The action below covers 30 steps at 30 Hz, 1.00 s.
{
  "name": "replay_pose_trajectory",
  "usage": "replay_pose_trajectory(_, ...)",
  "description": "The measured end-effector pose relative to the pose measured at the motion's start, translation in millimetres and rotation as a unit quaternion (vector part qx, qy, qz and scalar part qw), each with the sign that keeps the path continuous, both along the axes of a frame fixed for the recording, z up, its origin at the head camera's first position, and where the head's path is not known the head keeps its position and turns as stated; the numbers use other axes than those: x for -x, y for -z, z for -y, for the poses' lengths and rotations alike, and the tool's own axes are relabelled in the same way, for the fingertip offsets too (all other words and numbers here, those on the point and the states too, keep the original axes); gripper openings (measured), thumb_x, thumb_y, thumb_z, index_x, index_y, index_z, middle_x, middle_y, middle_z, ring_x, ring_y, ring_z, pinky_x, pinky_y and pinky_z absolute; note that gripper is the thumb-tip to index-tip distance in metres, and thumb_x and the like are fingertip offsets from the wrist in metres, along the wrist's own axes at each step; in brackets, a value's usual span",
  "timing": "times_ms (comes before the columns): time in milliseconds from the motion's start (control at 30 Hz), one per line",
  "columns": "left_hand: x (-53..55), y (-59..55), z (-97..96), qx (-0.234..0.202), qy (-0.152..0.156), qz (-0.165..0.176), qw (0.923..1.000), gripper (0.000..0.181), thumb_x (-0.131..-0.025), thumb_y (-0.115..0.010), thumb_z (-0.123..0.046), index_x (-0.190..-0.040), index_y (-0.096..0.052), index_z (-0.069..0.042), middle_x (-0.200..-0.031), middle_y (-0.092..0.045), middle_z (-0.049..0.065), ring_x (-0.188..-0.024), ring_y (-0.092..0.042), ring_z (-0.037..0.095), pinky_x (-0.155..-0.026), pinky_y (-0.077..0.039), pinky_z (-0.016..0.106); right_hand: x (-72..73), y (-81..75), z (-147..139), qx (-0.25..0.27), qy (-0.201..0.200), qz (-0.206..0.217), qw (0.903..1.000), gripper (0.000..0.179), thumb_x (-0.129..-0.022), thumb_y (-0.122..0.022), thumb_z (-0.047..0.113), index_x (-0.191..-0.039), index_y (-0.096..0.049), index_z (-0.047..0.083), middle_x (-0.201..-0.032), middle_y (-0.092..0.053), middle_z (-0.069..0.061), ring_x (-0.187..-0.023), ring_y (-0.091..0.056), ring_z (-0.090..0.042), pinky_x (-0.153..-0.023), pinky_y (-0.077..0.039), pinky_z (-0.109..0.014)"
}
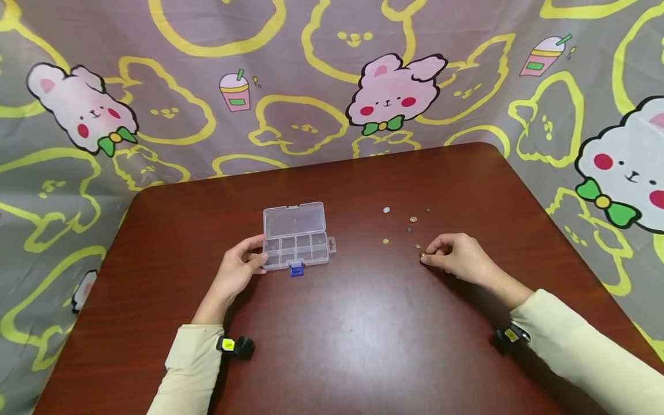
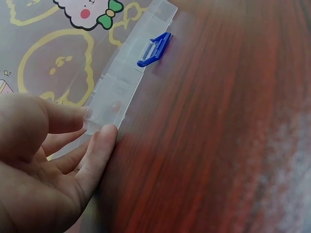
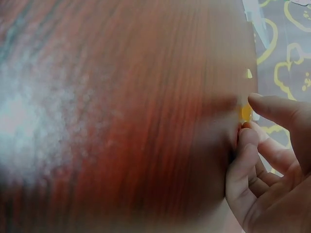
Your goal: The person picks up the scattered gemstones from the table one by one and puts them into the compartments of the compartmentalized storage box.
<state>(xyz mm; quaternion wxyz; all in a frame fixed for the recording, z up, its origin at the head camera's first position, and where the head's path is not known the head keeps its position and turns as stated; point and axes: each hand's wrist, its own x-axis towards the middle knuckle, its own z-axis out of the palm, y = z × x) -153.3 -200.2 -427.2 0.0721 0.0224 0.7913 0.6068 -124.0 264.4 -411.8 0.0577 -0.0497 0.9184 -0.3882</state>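
A clear plastic compartment box [image 1: 295,251] lies on the table with its lid [image 1: 294,221] tipped back and a blue latch [image 1: 297,269] at its front. My left hand [image 1: 241,265] grips the left end of the box between thumb and fingers; the left wrist view shows the same hold on the box wall [image 2: 104,99]. To the right, my right hand [image 1: 461,256] pinches a small brown round piece [image 1: 422,255] down at the tabletop. Fingertips partly hide that piece. Close beside them lies a small yellowish piece [image 1: 418,246].
Several tiny button-like pieces are scattered behind the right hand: a pale one [image 1: 386,210], a ringed one [image 1: 412,219], a bluish one [image 1: 409,229], a yellow one [image 1: 385,241]. Patterned cloth [image 1: 301,127] hangs behind the dark brown table [image 1: 332,346].
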Motion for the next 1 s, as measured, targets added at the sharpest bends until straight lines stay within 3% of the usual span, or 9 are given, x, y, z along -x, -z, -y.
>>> replay_pose_trajectory(267, -0.2, 2.8, -0.1, -0.016, -0.006, 0.007, 0.9998, 0.047, -0.096, -0.058, 0.010, -0.142, -0.049, 0.007, -0.131, -0.052, 0.030, -0.086, -0.061, 0.011, -0.068, -0.059, 0.023, 2.0, 1.3, 1.8, -0.020, -0.014, -0.044, 0.9987, 0.011, -0.083, -0.083, 0.018, -0.082, -0.073, 0.012, -0.062, -0.058, 0.003, -0.053, -0.051, -0.010, -0.047, -0.040, -0.024)
replay_pose_trajectory(600, 2.0, 1.9, 0.1, -0.021, -0.008, 0.008, 0.9997, 0.047, -0.096, -0.058, 0.010, -0.142, -0.049, 0.008, -0.133, -0.052, 0.030, -0.086, -0.061, 0.009, -0.068, -0.059, 0.022, 1.1, 4.3, 0.8, -0.025, -0.024, -0.052, 0.9980, 0.009, -0.083, -0.081, 0.016, -0.080, -0.073, 0.013, -0.066, -0.060, 0.005, -0.060, -0.051, -0.010, -0.054, -0.040, -0.024)
replay_pose_trajectory(800, 1.2, 0.0, -1.2, -0.019, -0.011, 0.007, 0.9997, 0.046, -0.096, -0.058, 0.009, -0.142, -0.048, 0.009, -0.133, -0.052, 0.031, -0.085, -0.061, 0.009, -0.067, -0.059, 0.022, -1.7, 2.4, 2.2, -0.018, -0.024, -0.049, 0.9984, 0.010, -0.084, -0.081, 0.016, -0.080, -0.073, 0.012, -0.065, -0.060, 0.004, -0.056, -0.050, -0.009, -0.050, -0.040, -0.024)
replay_pose_trajectory(1000, 1.4, 0.3, -1.6, -0.013, -0.014, 0.011, 0.9998, 0.046, -0.097, -0.057, 0.009, -0.142, -0.049, 0.007, -0.132, -0.052, 0.030, -0.085, -0.061, 0.010, -0.067, -0.059, 0.022, -2.7, -0.7, 4.7, 0.013, -0.021, -0.012, 0.9996, 0.010, -0.086, -0.080, 0.016, -0.084, -0.072, 0.010, -0.065, -0.061, 0.000, -0.047, -0.052, -0.012, -0.040, -0.045, -0.029)
